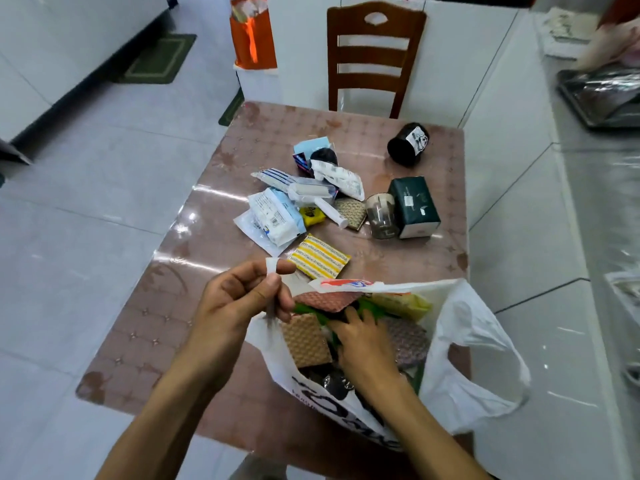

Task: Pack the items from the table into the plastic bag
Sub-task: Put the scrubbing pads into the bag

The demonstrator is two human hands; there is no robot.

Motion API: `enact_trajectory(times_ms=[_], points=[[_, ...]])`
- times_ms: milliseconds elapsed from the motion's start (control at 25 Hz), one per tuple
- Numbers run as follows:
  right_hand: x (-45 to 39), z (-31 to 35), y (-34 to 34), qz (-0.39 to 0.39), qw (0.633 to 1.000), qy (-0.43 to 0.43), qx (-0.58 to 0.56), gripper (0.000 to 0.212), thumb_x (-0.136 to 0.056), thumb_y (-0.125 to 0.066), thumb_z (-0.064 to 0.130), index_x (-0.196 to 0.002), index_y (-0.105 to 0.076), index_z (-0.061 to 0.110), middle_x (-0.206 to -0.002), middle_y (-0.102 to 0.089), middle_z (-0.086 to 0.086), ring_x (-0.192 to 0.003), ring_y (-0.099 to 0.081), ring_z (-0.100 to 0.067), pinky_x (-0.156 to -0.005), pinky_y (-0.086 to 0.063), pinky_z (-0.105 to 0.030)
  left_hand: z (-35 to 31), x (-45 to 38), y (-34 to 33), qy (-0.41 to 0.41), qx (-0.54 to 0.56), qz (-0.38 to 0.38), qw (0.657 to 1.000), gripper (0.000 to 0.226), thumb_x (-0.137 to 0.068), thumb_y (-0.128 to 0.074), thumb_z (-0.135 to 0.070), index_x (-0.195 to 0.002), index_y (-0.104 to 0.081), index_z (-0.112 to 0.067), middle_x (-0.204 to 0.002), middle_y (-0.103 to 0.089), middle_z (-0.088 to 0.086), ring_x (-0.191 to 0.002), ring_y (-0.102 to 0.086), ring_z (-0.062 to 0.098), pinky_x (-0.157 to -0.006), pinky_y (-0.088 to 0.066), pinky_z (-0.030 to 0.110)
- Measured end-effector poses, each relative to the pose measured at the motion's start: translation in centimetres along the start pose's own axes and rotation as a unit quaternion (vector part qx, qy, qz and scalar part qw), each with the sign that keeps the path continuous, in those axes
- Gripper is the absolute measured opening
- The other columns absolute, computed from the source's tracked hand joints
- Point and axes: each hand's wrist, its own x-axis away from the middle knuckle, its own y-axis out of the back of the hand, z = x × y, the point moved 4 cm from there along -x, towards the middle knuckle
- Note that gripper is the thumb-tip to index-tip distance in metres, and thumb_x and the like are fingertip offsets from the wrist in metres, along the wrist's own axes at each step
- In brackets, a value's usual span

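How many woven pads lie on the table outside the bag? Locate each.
2: the yellow striped pad by the bag, and the brown patterned pad beside the glass cup. More may hide under the packets.

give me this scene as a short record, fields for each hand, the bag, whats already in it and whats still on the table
left hand: pinching the bag's handle, holding the mouth open
right hand: inside the bag, resting on the contents; grip unclear
plastic bag: white, open, at the table's near edge
in bag: patterned flat pads, a green item, a yellow packet
still on table: yellow striped pad, white packets, dark green tissue box, clear cup, black roll
behind table: wooden chair
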Motion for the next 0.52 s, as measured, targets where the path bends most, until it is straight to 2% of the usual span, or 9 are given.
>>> enact_trajectory(times_ms=[80,160,200,280,320,400,480,520], points=[[-0.7,-0.6,-0.1,0.067,0.998,0.005,0.001,0.050,-0.083,-0.062,0.016,-0.131,-0.056,0.031,-0.133,-0.050,-0.008,-0.118,-0.047,-0.037,-0.093,-0.043,-0.051,0.0,-0.5,0.1,0.000,-0.038,0.030,0.999,0.023,-0.085,-0.055,-0.021,-0.096,-0.073,-0.012,-0.065,-0.065,0.014,-0.060,-0.060,0.022,-0.062,-0.051,0.024],[-0.2,-1.2,0.6,0.124,0.991,0.023,-0.038,0.052,-0.086,-0.062,0.025,-0.136,-0.050,0.033,-0.137,-0.048,-0.005,-0.122,-0.045,-0.033,-0.095,-0.044,-0.045,0.1,-0.8,0.2,0.007,-0.091,0.057,0.994,0.023,-0.088,-0.057,-0.026,-0.090,-0.074,-0.011,-0.064,-0.066,0.016,-0.061,-0.062,0.022,-0.063,-0.051,0.024],[0.2,-1.3,1.8,0.118,0.989,0.031,-0.081,0.049,-0.086,-0.062,0.028,-0.133,-0.053,0.032,-0.133,-0.054,-0.002,-0.121,-0.049,-0.029,-0.093,-0.046,-0.041,0.1,-0.8,0.5,0.009,-0.120,0.068,0.990,0.027,-0.091,-0.058,-0.032,-0.084,-0.074,-0.011,-0.065,-0.067,0.016,-0.061,-0.062,0.024,-0.064,-0.051,0.027],[0.3,-1.2,5.7,0.008,0.980,0.037,-0.195,0.033,-0.087,-0.062,0.029,-0.119,-0.065,0.029,-0.117,-0.068,0.005,-0.105,-0.062,-0.016,-0.086,-0.051,-0.031,-0.2,-1.0,1.4,0.015,-0.164,0.059,0.985,0.050,-0.092,-0.052,-0.048,-0.069,-0.071,-0.009,-0.063,-0.066,0.017,-0.059,-0.059,0.030,-0.064,-0.050,0.038],[0.0,-1.3,8.0,-0.055,0.969,0.031,-0.239,0.024,-0.088,-0.062,0.027,-0.111,-0.069,0.027,-0.106,-0.073,0.007,-0.094,-0.066,-0.011,-0.079,-0.054,-0.029,-0.4,-1.2,1.9,0.015,-0.177,0.031,0.984,0.058,-0.092,-0.048,-0.053,-0.061,-0.066,-0.006,-0.059,-0.063,0.017,-0.055,-0.055,0.029,-0.061,-0.048,0.038],[-1.5,-1.5,12.2,-0.151,0.938,0.021,-0.311,0.015,-0.090,-0.062,0.022,-0.100,-0.073,0.021,-0.090,-0.073,0.008,-0.077,-0.066,-0.004,-0.067,-0.055,-0.023,-0.1,-2.7,3.2,0.019,-0.172,-0.053,0.984,0.064,-0.096,-0.045,-0.049,-0.056,-0.058,0.000,-0.049,-0.054,0.014,-0.046,-0.047,0.022,-0.051,-0.042,0.028],[-4.4,-1.6,14.4,-0.177,0.924,-0.001,-0.340,0.011,-0.091,-0.063,0.020,-0.096,-0.073,0.019,-0.083,-0.070,0.009,-0.070,-0.063,-0.002,-0.062,-0.054,-0.023,1.9,-5.7,4.7,0.048,-0.125,-0.123,0.983,0.058,-0.097,-0.046,-0.041,-0.061,-0.058,0.003,-0.047,-0.051,0.011,-0.043,-0.045,0.018,-0.044,-0.036,0.021],[-6.2,-1.8,14.4,-0.164,0.927,-0.020,-0.337,0.011,-0.090,-0.063,0.022,-0.095,-0.072,0.020,-0.083,-0.070,0.010,-0.071,-0.063,-0.003,-0.063,-0.055,-0.026,3.8,-7.6,5.4,0.070,-0.121,-0.135,0.981,0.050,-0.097,-0.049,-0.037,-0.065,-0.060,0.000,-0.050,-0.053,0.009,-0.045,-0.047,0.018,-0.045,-0.037,0.022]])
